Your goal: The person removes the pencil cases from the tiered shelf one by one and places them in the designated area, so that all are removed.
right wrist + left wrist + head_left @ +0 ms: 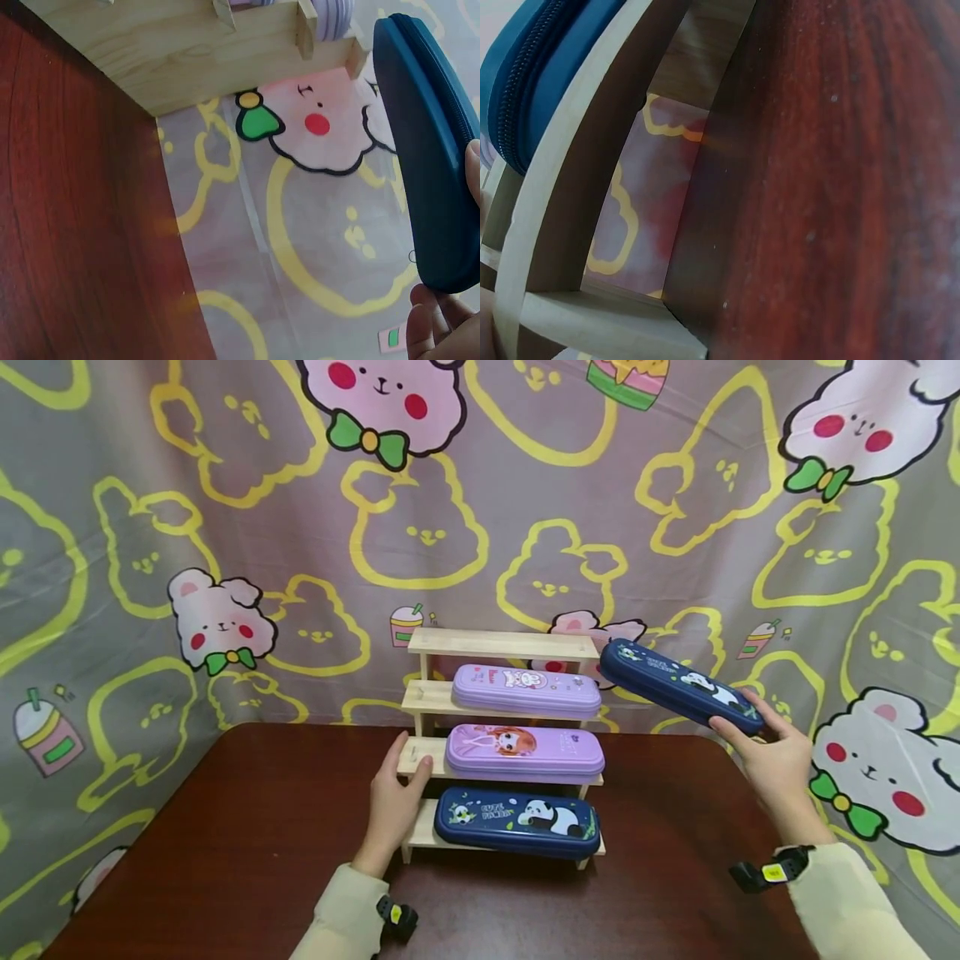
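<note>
My right hand (pixel 776 768) grips a dark blue panda pencil case (pixel 660 677) by its right end, thumb in front. The case is tilted in the air, its far end beside the right end of the top tier of a wooden stepped rack (pixel 502 645). In the right wrist view its zipper side (pixel 431 90) shows. My left hand (pixel 393 802) holds the rack's left side around the second tier from the bottom. A second blue panda case (pixel 517 821) lies on the lowest tier. Above it are a purple girl-print case (pixel 525 753) and a lilac case (pixel 525 691), one per tier.
The rack stands on a dark red-brown wooden table (pixel 262 827). Behind the table hangs a grey cloth (pixel 420 543) with yellow outlines and cartoon rabbits. Black straps (pixel 772 870) with small devices sit on both wrists.
</note>
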Tool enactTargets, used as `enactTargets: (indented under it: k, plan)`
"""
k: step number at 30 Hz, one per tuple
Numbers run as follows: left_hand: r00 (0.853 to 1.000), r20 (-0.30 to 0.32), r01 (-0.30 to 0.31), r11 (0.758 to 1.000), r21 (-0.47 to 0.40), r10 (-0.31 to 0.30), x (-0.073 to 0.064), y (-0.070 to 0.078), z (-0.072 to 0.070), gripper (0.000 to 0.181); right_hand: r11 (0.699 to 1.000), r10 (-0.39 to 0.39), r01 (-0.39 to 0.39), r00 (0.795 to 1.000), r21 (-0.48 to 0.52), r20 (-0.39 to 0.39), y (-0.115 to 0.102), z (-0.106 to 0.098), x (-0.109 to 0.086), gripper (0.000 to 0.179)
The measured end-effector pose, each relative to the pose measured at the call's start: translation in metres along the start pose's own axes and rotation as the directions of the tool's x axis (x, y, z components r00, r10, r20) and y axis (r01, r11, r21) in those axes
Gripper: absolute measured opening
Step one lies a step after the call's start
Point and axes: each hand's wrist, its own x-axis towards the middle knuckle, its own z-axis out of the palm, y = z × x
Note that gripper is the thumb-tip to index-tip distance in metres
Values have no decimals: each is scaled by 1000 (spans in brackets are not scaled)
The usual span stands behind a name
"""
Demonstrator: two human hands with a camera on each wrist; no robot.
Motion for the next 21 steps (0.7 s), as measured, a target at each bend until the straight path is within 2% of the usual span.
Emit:
enactTargets:
  k: [7, 13, 21]
  plan:
    - [1000, 2, 3, 1000, 5, -3, 0, 1, 0, 66, 998, 56, -57, 998, 25, 17, 24, -9, 0, 70]
    - [1000, 1, -1, 1000, 5, 1, 1, 1, 1, 66, 994, 79, -76, 996, -73, 37, 48, -11, 0, 74]
    - [1000, 0, 10, 1000, 7, -10, 0, 1, 0, 66, 980, 108, -93, 991, -177, 82, 66, -7, 0, 82]
